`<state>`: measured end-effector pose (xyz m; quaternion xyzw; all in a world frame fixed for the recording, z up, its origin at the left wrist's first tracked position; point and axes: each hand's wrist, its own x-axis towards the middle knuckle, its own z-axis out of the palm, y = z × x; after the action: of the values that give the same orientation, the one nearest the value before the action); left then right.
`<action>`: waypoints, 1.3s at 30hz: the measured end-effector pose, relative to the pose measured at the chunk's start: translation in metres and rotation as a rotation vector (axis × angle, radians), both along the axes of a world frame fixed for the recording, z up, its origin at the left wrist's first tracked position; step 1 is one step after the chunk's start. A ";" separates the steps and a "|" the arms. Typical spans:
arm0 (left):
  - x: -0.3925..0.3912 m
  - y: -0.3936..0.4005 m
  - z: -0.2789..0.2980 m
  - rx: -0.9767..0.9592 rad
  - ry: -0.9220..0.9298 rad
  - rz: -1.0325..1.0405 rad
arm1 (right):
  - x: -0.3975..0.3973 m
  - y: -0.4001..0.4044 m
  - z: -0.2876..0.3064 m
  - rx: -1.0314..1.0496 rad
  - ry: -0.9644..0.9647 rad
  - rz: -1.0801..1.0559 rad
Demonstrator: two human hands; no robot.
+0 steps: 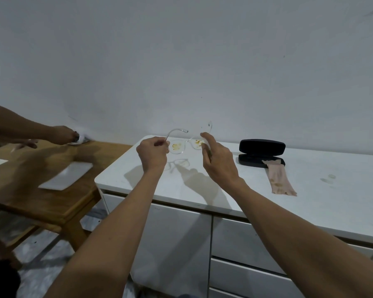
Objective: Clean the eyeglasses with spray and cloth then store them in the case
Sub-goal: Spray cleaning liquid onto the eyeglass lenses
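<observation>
Holding the eyeglasses (186, 145) up above the counter (224, 190), the person has one hand on each side of the clear frame. The left hand (152, 154) is closed around the left temple arm, whose curved end rises over the knuckles. The right hand (219, 160) pinches the other temple arm near the hinge with thumb and fingers, and that arm points upward toward the wall. Both lenses carry yellow-brown smears. The glasses do not touch the counter; their shadow lies on the white top just below them, between the two wrists.

To the right of the right hand, a black eyeglass case (262, 152) stands open on the counter, close to the wall. A pale pink cloth (279, 179) with some stains lies with one end on the front edge of the case and the rest stretched toward the near edge of the counter. The counter has white drawers below.

On the left, apart from the counter, is a wooden table (52, 201) with a white rectangular tray (66, 175) on it. Another person's hand (63, 134) presses something white against the far part of that table; it is blurred.
</observation>
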<state>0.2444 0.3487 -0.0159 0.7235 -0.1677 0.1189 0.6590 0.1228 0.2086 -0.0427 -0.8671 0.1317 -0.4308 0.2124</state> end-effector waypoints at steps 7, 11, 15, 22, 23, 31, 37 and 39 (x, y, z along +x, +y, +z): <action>0.002 0.003 -0.001 -0.002 0.017 0.002 | 0.000 0.004 0.000 0.013 -0.019 -0.019; 0.003 0.002 0.000 -0.005 0.023 0.007 | -0.001 0.017 0.003 -0.008 -0.037 0.091; 0.001 -0.001 0.002 -0.007 0.029 0.008 | 0.002 0.030 0.002 -0.017 -0.039 0.159; 0.001 -0.001 0.003 0.018 -0.003 -0.002 | 0.008 0.042 0.000 -0.026 -0.051 0.168; 0.001 -0.001 0.003 0.021 -0.006 -0.004 | 0.009 0.043 0.001 -0.028 -0.062 0.165; 0.001 0.001 0.003 0.022 -0.012 0.001 | 0.019 0.042 0.000 -0.013 -0.066 0.040; 0.004 0.006 0.002 0.006 0.004 0.001 | 0.004 0.026 -0.005 0.328 -0.093 -0.086; 0.005 0.006 0.002 0.001 0.004 -0.004 | 0.001 0.017 -0.006 0.559 -0.155 -0.077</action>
<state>0.2494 0.3551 -0.0140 0.7238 -0.1676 0.1161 0.6592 0.1241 0.2253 -0.0483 -0.7337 0.2614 -0.4506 0.4361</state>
